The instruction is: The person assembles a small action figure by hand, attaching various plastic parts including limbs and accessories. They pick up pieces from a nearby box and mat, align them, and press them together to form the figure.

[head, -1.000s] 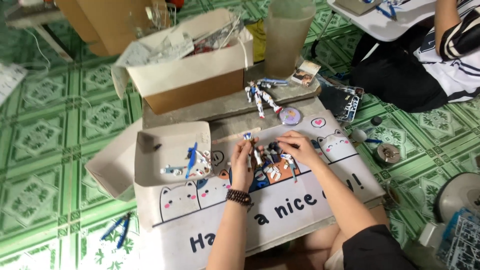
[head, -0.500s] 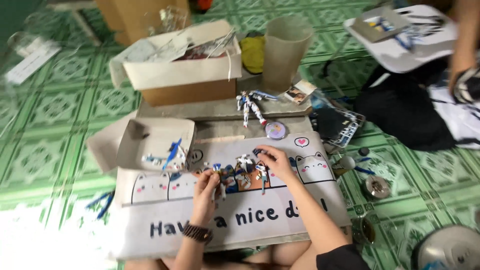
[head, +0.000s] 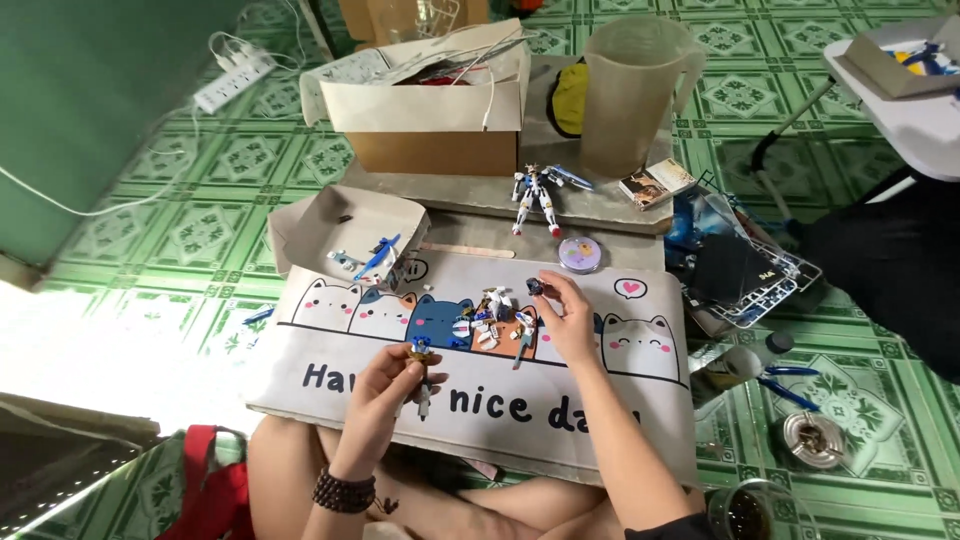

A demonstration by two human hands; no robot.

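Here, over a cat-printed mat [head: 340,385] on the person's lap, the left hand [head: 385,385] has its fingers clamped on a small model figure part [head: 421,372], while the right hand [head: 565,315] pinches a tiny dark piece [head: 534,287] beside loose model parts [head: 490,318].

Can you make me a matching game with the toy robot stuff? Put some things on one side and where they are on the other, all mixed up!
Things:
1. standing toy robot
2. small dark piece
3. half-built figure
4. round lilac tin

Places:
A. in the left hand
B. on the grey board beside the clear jug
C. pinched in the right hand
D. at the top edge of the cat mat

Pairs: 1-B, 2-C, 3-A, 4-D
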